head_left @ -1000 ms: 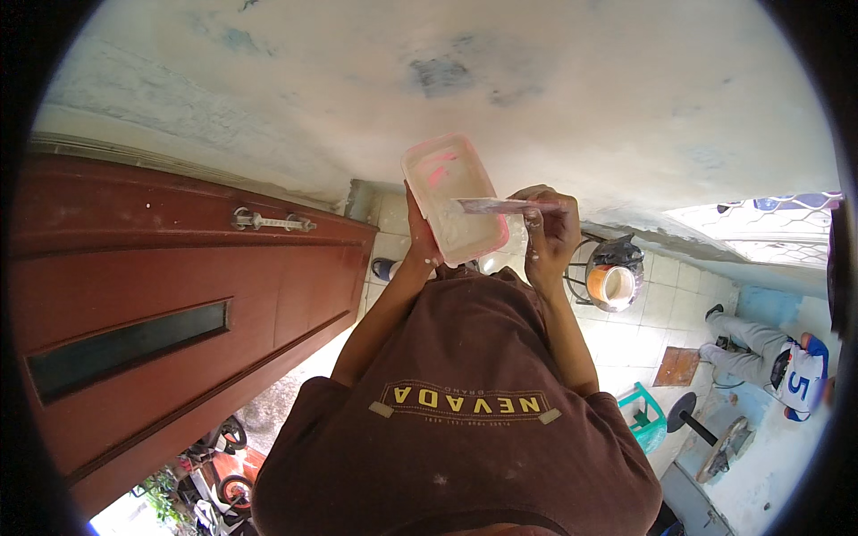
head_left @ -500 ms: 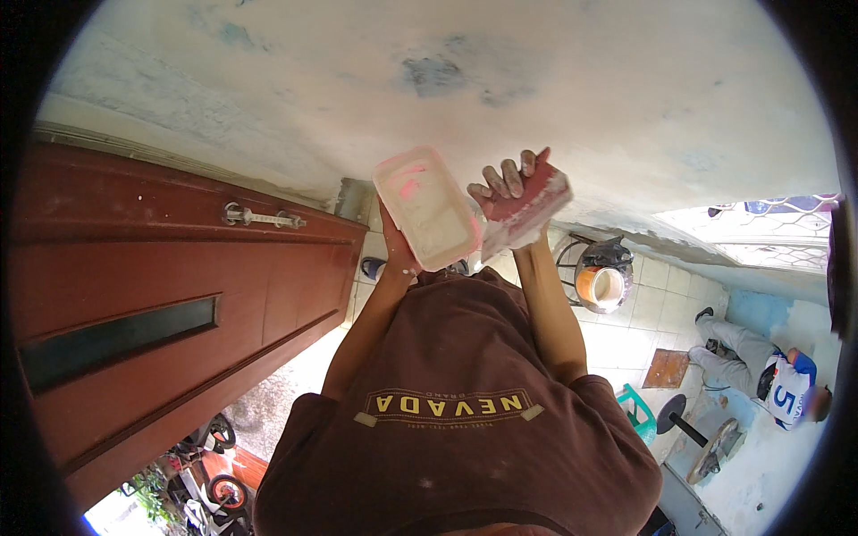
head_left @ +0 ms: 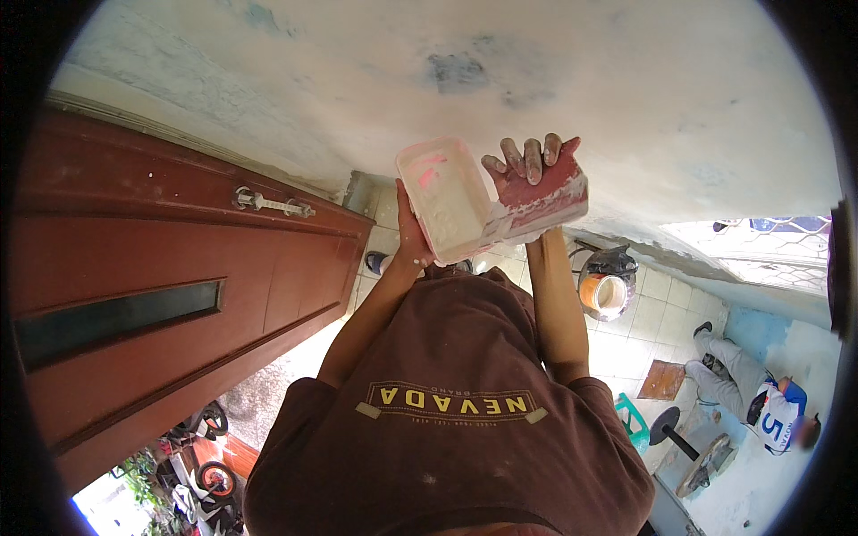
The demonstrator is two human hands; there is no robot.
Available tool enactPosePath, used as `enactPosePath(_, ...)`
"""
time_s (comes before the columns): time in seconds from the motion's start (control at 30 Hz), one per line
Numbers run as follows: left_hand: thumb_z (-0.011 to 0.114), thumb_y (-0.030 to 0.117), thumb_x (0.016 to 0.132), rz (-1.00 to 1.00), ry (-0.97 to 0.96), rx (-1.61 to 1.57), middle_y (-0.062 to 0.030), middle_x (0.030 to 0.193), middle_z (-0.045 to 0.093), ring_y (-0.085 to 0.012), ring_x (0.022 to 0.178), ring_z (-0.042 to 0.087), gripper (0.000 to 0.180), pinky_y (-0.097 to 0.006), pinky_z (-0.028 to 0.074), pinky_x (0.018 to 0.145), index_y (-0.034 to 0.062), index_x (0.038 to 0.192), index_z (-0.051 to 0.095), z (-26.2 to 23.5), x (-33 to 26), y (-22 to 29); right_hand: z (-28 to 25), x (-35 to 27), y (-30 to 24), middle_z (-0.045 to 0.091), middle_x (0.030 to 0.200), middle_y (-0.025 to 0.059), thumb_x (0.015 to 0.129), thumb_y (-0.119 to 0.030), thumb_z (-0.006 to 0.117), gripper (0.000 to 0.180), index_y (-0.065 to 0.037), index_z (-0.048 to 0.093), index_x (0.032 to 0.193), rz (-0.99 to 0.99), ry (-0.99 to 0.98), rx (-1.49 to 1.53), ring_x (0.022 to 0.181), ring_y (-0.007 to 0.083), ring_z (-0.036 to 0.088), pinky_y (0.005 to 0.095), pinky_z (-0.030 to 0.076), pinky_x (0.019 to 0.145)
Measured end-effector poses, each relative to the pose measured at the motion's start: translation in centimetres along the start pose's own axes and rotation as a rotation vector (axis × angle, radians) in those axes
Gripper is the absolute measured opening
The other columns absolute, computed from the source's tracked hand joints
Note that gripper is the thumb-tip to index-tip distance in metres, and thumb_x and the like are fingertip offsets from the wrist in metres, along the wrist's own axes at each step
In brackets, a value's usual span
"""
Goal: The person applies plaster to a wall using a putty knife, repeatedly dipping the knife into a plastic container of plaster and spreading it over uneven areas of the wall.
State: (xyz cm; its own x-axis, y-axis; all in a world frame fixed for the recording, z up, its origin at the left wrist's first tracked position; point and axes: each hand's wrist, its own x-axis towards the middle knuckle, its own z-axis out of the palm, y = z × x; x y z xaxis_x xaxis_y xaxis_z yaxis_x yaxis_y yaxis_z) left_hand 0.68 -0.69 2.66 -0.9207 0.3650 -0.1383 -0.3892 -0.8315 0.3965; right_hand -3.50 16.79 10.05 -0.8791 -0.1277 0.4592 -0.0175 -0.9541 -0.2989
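Item: dark brown short-sleeved fabric shirt (head_left: 465, 339), worn by the camera wearer; framed yellow chest print (head_left: 456, 402), one large word in capitals, inverted in view, with smaller faint lettering above and below.
Item: white-and-blue fabric jersey (head_left: 779, 406), worn by a second person at far right; single large blue numeral (head_left: 774, 429), small dark lettering beside it.

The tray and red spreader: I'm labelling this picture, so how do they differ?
The tray is hollow with raised walls; the red spreader is a flat sheet. The tray is pale with pinkish edges; the red spreader is dull red where bare. The left hand holds the tray; the right hand, the red spreader. Both carry a whitish coating.
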Motion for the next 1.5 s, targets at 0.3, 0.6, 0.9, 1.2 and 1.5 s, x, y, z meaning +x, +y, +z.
enactPosePath(0.3, 0.033, 0.073, 0.096, 0.039, -0.007, -0.102, -0.0122, 0.145, 0.051, -0.0293, 0.129, 0.054, 0.081, -0.049, 0.046, 0.108, 0.0129, 0.15, 0.037, -0.5, 0.0, 0.6, -0.3, -3.4, 2.1, 0.064, 0.1, -0.0001, 0.084, -0.008, 0.071, 0.051, -0.02, 0.053, 0.13, 0.041, 0.357, 0.211, 0.098, 0.0179, 0.056, 0.0423, 0.043, 0.094)
enactPosePath(0.6, 0.036, 0.073, 0.096, 0.136, 0.17, -0.061, -0.0093, 0.145, 0.05, -0.0292, 0.132, 0.052, 0.079, -0.051, 0.045, 0.108, 0.0161, 0.15, 0.038, -2.9, -1.4, 2.4, -0.4, -5.7, 3.8, 0.061, 0.104, 0.0046, 0.095, -0.005, 0.059, 0.029, -0.007, 0.059, 0.123, 0.164, 0.651, 0.281, 0.094, 0.0154, 0.054, 0.0267, 0.05, 0.086)
enactPosePath(0.9, 0.041, 0.072, 0.093, 0.178, 0.259, -0.104, -0.0078, 0.136, 0.057, -0.029, 0.123, 0.059, 0.075, -0.054, 0.05, 0.102, 0.0172, 0.143, 0.045, -6.4, -2.4, 6.1, 0.0, -5.0, 5.6, 0.063, 0.117, 0.002, 0.102, -0.016, 0.053, 0.027, -0.008, 0.055, 0.128, 0.326, 0.722, 0.031, 0.103, 0.0151, 0.062, 0.0298, 0.056, 0.088)
enactPosePath(1.2, 0.033, 0.079, 0.092, 0.143, 0.133, -0.071, -0.0064, 0.146, 0.047, -0.0302, 0.132, 0.05, 0.082, -0.054, 0.045, 0.107, 0.0213, 0.15, 0.036, -9.0, -4.2, 11.1, -2.5, -0.8, 9.4, 0.062, 0.097, 0.0128, 0.096, -0.005, 0.056, 0.016, 0.003, 0.057, 0.083, 0.104, 0.816, 0.018, 0.101, 0.0244, 0.064, 0.0276, 0.059, 0.094)
enactPosePath(1.5, 0.036, 0.073, 0.096, 0.065, 0.159, -0.096, -0.0032, 0.15, 0.043, -0.0286, 0.138, 0.043, 0.074, -0.052, 0.041, 0.111, 0.0233, 0.151, 0.035, -9.6, -3.2, 13.6, -2.7, 9.6, 4.0, 0.059, 0.098, 0.0238, 0.095, -0.002, 0.052, 0.022, 0.01, 0.051, 0.075, -0.077, 0.897, 0.194, 0.107, 0.0377, 0.061, 0.0356, 0.061, 0.097)
